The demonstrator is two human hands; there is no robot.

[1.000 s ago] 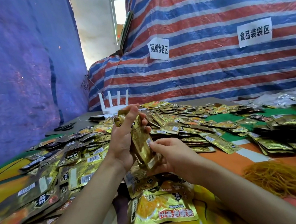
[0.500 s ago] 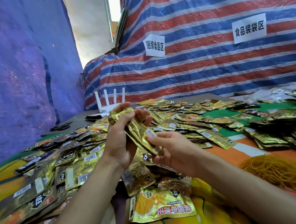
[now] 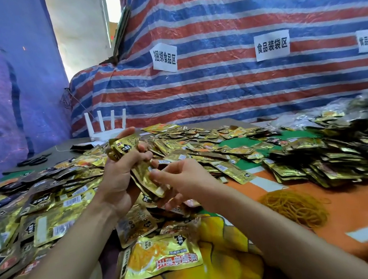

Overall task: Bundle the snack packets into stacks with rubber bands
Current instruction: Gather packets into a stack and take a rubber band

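A stack of gold snack packets [image 3: 144, 177] stands upright above the table's middle, and my left hand [image 3: 122, 180] grips it around its upper half. My right hand [image 3: 179, 178] holds the stack's lower end, thumb on the front and fingers curled underneath. A heap of yellow rubber bands [image 3: 294, 206] lies on the orange cloth to the right of my right forearm. Loose gold packets [image 3: 51, 203] cover the table on the left, and one large packet [image 3: 160, 256] lies flat just under my hands.
More packets [image 3: 339, 153] are piled at the right and spread across the back [image 3: 202, 141]. A white router [image 3: 106, 130] with antennas and black scissors [image 3: 34, 160] sit at the far left. A striped tarp [image 3: 242, 86] with paper labels closes off the back.
The stack has tilted and my left hand has closed tighter round its top. My right hand slid along the stack's lower end. The camera view has shifted slightly.
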